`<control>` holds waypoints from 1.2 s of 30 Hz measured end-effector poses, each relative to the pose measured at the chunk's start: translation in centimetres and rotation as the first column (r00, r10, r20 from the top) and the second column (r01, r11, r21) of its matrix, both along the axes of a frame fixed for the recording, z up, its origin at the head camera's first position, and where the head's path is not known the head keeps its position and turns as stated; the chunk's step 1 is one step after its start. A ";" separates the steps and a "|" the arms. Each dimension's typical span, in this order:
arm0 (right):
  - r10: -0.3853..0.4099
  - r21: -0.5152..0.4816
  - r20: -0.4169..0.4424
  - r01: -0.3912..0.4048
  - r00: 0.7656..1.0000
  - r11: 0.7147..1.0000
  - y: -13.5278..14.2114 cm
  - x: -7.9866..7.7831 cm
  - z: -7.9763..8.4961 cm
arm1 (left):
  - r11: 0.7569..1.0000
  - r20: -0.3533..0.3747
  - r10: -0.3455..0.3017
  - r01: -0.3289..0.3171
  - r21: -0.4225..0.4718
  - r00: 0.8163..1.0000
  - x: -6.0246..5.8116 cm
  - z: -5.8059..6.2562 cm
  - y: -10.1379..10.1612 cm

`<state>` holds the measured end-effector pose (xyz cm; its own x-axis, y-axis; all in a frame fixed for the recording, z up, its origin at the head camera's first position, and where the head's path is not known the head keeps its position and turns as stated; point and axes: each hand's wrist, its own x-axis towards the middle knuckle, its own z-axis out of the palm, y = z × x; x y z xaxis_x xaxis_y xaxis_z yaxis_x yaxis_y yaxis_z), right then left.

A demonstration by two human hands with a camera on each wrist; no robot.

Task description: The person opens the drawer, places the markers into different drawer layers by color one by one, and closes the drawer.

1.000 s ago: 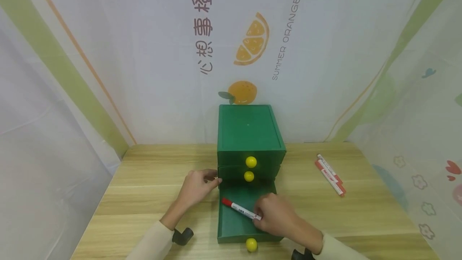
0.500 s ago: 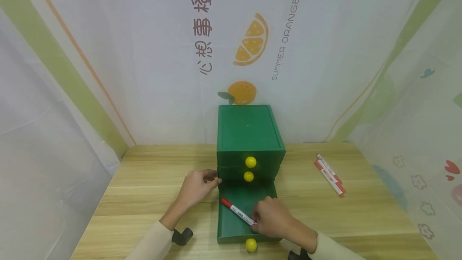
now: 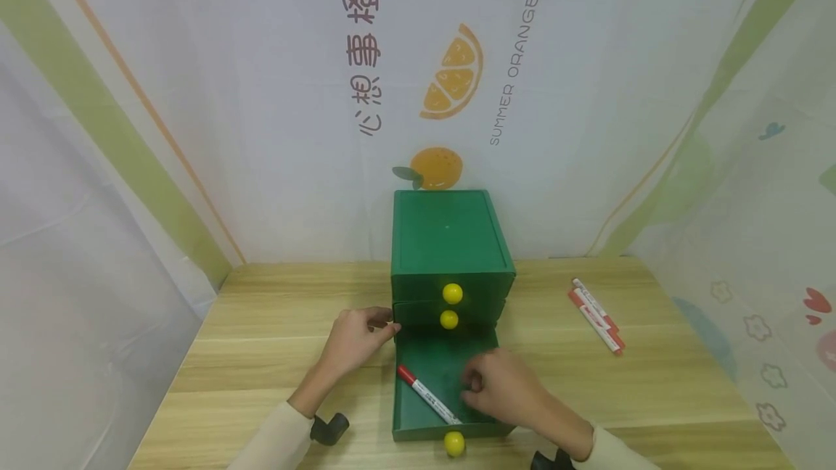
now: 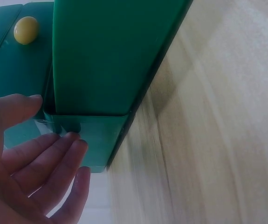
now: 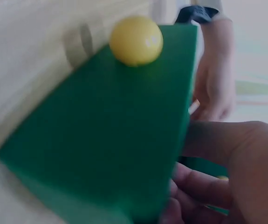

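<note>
A green drawer cabinet [image 3: 451,231] with yellow knobs stands on the table, its bottom drawer [image 3: 400,412] pulled out. Inside that drawer a white marker with a red cap [image 3: 431,396] lies slanted, its capped end toward the far left. My right hand [image 3: 506,386] hovers over the drawer's right side, fingers loosely curled, apart from the marker. In the right wrist view the drawer front hides some of its fingertips. At the cabinet's left side is my left hand [image 3: 358,336], its thumb by the front edge and its relaxed fingers [image 4: 54,163] against the side wall.
Several red-and-white markers [image 3: 596,318] lie close together on the wooden table [image 3: 274,354], to the right of the cabinet. A white curtain [image 3: 294,165] with orange prints hangs right behind the cabinet. The open drawer's yellow knob [image 3: 454,444] sticks out toward me.
My right hand has let go of the marker, which has come down into the drawer, closer to its front. The hand has moved slightly up and away from it. My left hand has stayed put.
</note>
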<state>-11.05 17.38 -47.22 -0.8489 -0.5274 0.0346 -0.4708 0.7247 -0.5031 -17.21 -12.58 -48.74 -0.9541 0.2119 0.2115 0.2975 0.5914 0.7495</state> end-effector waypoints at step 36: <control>-0.602 -0.073 -0.210 0.601 0.771 0.796 23.1 -3.4 -5.2 | 1.000 -0.001 0.003 -0.003 0.009 1.000 0.1 0.0 -0.1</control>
